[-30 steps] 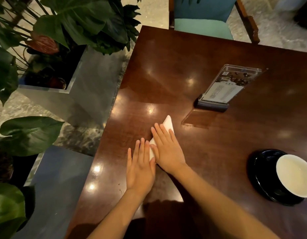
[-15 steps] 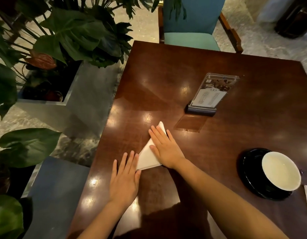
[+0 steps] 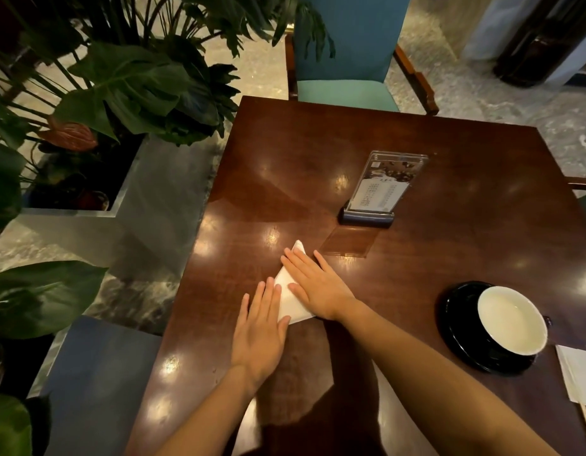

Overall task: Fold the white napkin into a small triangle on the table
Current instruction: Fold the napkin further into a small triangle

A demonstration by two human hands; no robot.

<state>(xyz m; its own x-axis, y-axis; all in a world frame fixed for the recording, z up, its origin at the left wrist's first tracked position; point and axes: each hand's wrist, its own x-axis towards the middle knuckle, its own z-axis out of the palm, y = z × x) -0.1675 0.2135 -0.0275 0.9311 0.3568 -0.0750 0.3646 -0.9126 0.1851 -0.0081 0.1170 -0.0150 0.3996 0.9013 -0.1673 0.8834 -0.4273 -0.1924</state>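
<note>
A white napkin [image 3: 289, 299], folded into a small triangle, lies flat on the dark wooden table [image 3: 449, 179] near its left edge, tip pointing away from me. My right hand [image 3: 313, 284] rests palm down on its right half, fingers spread over the tip. Flat beside it, my left hand [image 3: 260, 327] covers the triangle's near left corner with its fingertips. Neither hand grips the napkin; both press it from above. Much of the napkin is hidden under the hands.
A clear menu stand [image 3: 377, 192] stands beyond the napkin. A white cup [image 3: 512, 319] on a black saucer [image 3: 459, 337] sits at the right, with another paper [image 3: 579, 373] at the right edge. A teal chair [image 3: 347, 54] faces me. Potted plants [image 3: 120, 93] crowd the left.
My left hand first slid back and left off the napkin, then came forward again onto its near left corner. My right hand stayed pressing on the napkin. The camera view tilted up.
</note>
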